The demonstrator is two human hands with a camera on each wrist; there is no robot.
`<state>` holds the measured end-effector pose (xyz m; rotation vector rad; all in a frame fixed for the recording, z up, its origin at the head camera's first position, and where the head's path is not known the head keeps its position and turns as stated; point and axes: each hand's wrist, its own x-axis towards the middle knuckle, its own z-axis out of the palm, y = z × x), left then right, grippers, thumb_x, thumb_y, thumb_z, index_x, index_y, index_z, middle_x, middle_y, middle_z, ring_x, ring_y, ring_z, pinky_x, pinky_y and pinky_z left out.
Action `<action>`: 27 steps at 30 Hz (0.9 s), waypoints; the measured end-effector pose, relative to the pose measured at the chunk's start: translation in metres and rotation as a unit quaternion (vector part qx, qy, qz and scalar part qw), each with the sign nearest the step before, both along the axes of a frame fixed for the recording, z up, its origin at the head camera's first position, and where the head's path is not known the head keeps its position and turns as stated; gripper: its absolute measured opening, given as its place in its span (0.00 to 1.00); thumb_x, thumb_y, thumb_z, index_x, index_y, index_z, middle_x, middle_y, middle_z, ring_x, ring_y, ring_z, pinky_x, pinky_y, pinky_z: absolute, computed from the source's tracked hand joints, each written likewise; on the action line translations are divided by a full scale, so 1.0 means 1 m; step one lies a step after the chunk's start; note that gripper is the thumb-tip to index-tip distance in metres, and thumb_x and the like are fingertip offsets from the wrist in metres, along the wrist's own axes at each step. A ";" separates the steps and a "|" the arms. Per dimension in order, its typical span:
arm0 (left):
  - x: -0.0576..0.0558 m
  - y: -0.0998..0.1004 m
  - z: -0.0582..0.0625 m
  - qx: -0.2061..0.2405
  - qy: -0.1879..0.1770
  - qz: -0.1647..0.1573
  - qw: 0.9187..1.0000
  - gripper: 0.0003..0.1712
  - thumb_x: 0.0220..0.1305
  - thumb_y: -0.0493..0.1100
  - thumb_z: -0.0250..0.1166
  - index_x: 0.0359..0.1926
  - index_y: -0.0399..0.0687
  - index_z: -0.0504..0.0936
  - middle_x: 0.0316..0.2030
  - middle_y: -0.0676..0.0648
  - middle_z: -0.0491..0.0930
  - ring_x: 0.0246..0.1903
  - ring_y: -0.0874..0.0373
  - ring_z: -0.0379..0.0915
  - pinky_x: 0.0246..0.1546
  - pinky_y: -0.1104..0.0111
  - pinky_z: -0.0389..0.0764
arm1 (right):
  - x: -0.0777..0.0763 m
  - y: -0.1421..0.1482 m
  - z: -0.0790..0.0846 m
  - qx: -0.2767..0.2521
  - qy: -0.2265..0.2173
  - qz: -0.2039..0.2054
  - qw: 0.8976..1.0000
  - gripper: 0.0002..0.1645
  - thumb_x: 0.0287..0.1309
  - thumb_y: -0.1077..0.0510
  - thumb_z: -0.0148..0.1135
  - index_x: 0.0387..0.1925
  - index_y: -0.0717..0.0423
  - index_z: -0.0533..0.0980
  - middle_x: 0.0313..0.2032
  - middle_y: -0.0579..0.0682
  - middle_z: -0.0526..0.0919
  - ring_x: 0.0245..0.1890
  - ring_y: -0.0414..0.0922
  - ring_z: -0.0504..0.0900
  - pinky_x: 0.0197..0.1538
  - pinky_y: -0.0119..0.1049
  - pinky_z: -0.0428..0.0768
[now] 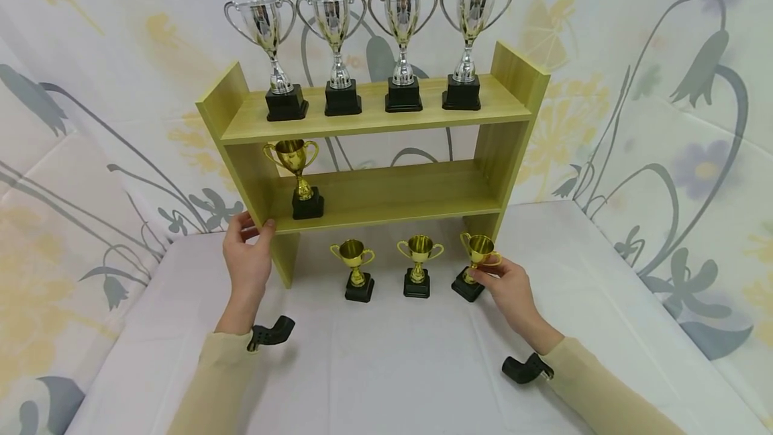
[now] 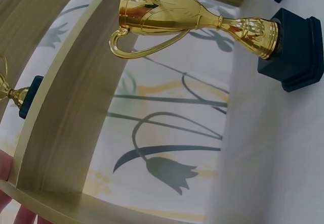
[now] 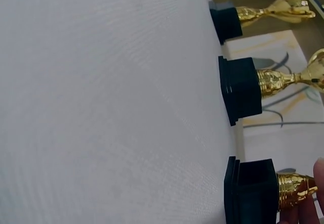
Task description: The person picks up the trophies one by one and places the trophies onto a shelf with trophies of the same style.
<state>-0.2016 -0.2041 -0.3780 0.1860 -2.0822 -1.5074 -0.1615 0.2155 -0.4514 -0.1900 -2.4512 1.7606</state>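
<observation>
My left hand grips the left side panel of a wooden shelf, thumb in front and fingers round the outer face. With thumb and fingers my right hand pinches the stem of a small gold trophy cup in front of the shelf's right end. Its black base is low in the right wrist view, close to the white cloth. To its left stand a second gold trophy and a third, both upright on the cloth. Another gold trophy stands at the left of the middle shelf board.
A row of several silver trophies on black bases lines the top board. White cloth covers the table, and a flower-printed backdrop hangs behind and beside the shelf. Each wrist carries a black camera mount.
</observation>
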 end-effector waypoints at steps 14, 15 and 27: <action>0.007 -0.004 -0.009 0.003 0.005 -0.010 1.000 0.20 0.69 0.44 0.62 0.58 0.38 0.75 0.48 0.46 0.74 0.45 0.60 0.68 0.38 0.77 0.76 | 0.009 -0.002 -0.006 0.009 -0.003 -0.020 1.000 0.18 0.58 0.58 0.72 0.45 0.66 0.80 0.47 0.58 0.85 0.51 0.48 0.80 0.42 0.26 0.77; 0.007 -0.004 -0.009 0.002 0.006 -0.009 1.000 0.20 0.69 0.43 0.62 0.57 0.38 0.76 0.47 0.47 0.74 0.45 0.60 0.69 0.37 0.77 0.76 | 0.010 -0.002 -0.005 0.009 -0.002 -0.021 1.000 0.18 0.58 0.58 0.72 0.45 0.66 0.80 0.47 0.57 0.85 0.50 0.47 0.80 0.42 0.26 0.78; 0.000 -0.002 -0.003 -0.003 0.020 -0.017 1.000 0.20 0.70 0.43 0.61 0.58 0.38 0.75 0.48 0.44 0.74 0.45 0.60 0.68 0.40 0.74 0.76 | 0.006 0.001 0.002 0.022 0.011 -0.019 1.000 0.19 0.59 0.57 0.71 0.48 0.67 0.82 0.46 0.59 0.85 0.54 0.49 0.76 0.42 0.28 0.76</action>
